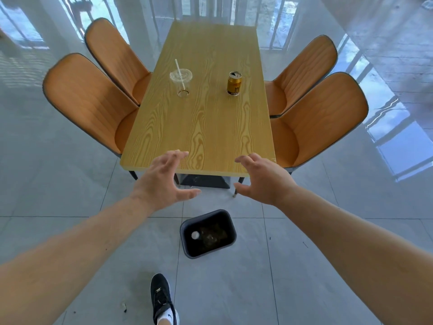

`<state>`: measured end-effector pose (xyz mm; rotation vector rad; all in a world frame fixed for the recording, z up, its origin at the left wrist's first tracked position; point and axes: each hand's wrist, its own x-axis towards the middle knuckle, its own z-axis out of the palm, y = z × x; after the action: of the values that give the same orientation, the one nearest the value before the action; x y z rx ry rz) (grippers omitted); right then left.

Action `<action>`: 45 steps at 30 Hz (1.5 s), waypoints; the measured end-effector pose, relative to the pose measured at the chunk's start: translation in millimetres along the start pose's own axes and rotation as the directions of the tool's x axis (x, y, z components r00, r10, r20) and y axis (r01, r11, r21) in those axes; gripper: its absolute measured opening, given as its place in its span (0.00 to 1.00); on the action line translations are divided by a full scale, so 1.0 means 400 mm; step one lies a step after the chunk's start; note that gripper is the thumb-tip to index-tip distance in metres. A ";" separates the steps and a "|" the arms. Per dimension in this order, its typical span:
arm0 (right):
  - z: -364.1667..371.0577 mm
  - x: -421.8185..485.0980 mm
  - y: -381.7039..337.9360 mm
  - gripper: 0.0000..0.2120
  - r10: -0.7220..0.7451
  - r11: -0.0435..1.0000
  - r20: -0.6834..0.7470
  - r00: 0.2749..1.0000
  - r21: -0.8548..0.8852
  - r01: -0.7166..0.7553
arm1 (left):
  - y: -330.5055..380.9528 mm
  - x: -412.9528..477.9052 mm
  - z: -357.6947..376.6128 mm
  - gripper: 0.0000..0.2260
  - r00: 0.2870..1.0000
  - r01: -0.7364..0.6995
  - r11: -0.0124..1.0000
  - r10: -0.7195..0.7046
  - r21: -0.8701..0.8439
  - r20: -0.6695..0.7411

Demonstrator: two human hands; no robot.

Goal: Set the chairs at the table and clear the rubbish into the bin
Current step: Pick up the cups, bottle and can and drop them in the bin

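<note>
A long wooden table stands ahead of me. On it are a clear plastic cup with a lid and white straw and, to its right, a gold drink can, both upright. Two orange chairs sit tucked along the left side and two along the right. A dark bin stands on the floor in front of the table's near end, with a white ball and dark rubbish inside. My left hand and right hand hover open by the near table edge, holding nothing.
Glossy grey floor tiles surround the table. A dark block sits under the table's near end. My black shoe is on the floor behind the bin. Small scraps lie on the tiles. Windows and railings are at the far end.
</note>
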<state>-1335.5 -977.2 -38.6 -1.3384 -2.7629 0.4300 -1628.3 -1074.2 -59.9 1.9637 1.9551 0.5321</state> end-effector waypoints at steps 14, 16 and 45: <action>-0.231 0.457 0.087 0.37 0.102 0.993 -0.230 0.968 -0.029 -0.112 | -0.169 0.513 -0.238 0.50 0.992 0.039 0.999 -0.036 0.019 -0.119; -0.240 0.569 0.112 0.37 0.162 0.985 -0.242 0.957 -0.021 -0.173 | -0.249 0.636 -0.260 0.51 0.990 0.071 0.997 -0.070 0.003 -0.119; -0.013 1.177 0.316 0.41 0.511 0.859 0.024 0.859 -0.052 -0.509 | -0.576 1.136 -0.039 0.45 0.981 0.039 0.992 -0.016 -0.116 0.194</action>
<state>-1533.0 -536.6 -106.0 -2.0985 -2.4158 0.4126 -1841.1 -617.4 -138.2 1.8383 1.7874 0.4232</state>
